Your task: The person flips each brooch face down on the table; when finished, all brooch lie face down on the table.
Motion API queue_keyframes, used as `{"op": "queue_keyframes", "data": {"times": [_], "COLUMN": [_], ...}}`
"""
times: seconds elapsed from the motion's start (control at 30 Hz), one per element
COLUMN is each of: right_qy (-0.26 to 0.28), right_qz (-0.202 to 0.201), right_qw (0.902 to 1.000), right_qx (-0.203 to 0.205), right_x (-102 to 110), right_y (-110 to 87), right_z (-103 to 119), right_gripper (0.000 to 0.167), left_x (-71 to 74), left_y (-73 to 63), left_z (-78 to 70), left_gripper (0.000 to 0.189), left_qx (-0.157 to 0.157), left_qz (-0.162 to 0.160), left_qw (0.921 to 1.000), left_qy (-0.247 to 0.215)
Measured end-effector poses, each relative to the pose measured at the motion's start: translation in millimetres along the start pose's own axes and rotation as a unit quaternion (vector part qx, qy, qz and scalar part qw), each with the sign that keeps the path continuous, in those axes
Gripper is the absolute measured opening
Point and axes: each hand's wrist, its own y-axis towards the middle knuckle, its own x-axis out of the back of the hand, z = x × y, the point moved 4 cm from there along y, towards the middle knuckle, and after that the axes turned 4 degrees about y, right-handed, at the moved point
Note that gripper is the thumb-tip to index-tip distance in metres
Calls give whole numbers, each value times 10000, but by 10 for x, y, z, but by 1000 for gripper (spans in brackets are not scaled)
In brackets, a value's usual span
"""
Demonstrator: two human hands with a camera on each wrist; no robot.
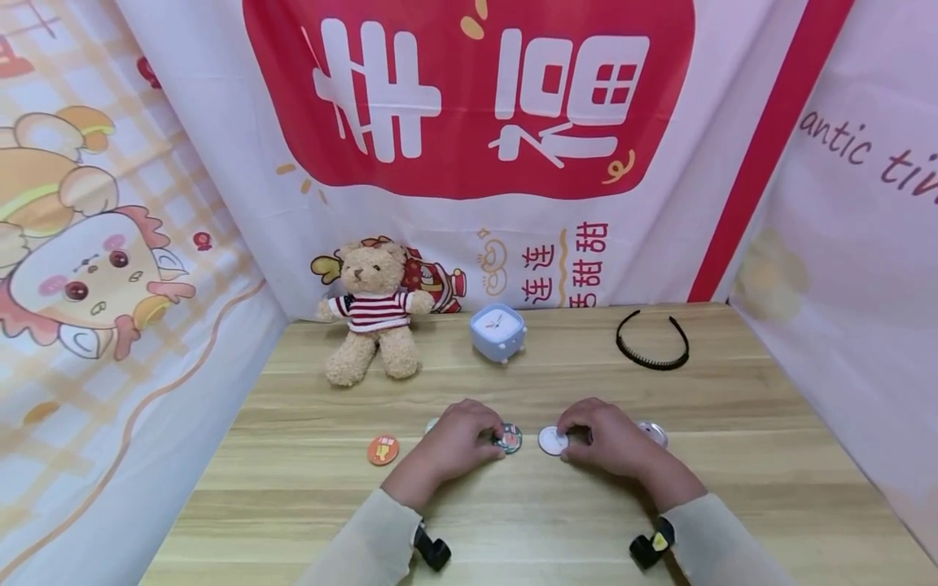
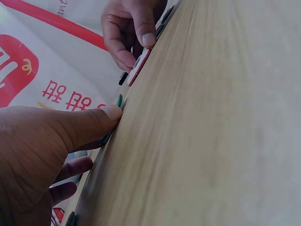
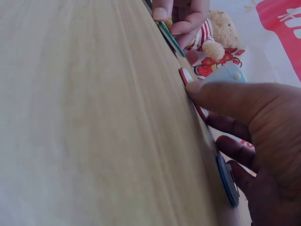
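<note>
On the wooden table, my left hand point(image 1: 463, 438) pinches the edge of a round dark green disc point(image 1: 512, 438) with a printed picture. Facing it across a small gap, my right hand point(image 1: 604, 438) grips the rim of a round white disc point(image 1: 551, 440); its red edge shows in the right wrist view. Both discs lie flat or nearly so, thumbs on the near side. An orange disc point(image 1: 383, 450) lies left of my left hand. Another pale disc point(image 1: 431, 425) is mostly hidden behind that hand. Past my right hand sits a greyish round disc point(image 1: 654, 433), partly covered.
A teddy bear point(image 1: 375, 313) in a striped shirt sits at the back left against the printed cloth. Beside it stands a light blue clock point(image 1: 498, 332). A black toothed headband point(image 1: 652, 362) lies at the back right. Cloth walls point(image 1: 828, 325) border the table.
</note>
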Motion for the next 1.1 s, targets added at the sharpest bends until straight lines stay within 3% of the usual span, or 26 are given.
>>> {"op": "queue_keyframes", "data": {"times": [0.1,0.37,0.63,0.87,1.1], "right_qy": [101,143,-93,-305,-218], "right_qz": [25,308,244,120,-255], "right_qw": [9999,9988,9949,9935,9963], "right_qx": [-63,341,970,1090,794], "right_x": [-32,-251,-383,-372,-337], "right_y": [30,295,417,425,406], "right_z": [50,315,498,527,473], "right_gripper": [27,28,20,13,11], "left_x": [-3,9,26,37,63], "left_y": [-6,-34,-38,-42,-57], "left_z": [7,46,23,9,-13], "left_gripper": [16,15,15,16,17], "left_qx": [28,8,-233,-308,21], "left_qz": [10,7,-77,-207,-495], "left_qw": [10000,9998,9997,9992,9988], "left_qy": [-27,-195,-23,165,-29]}}
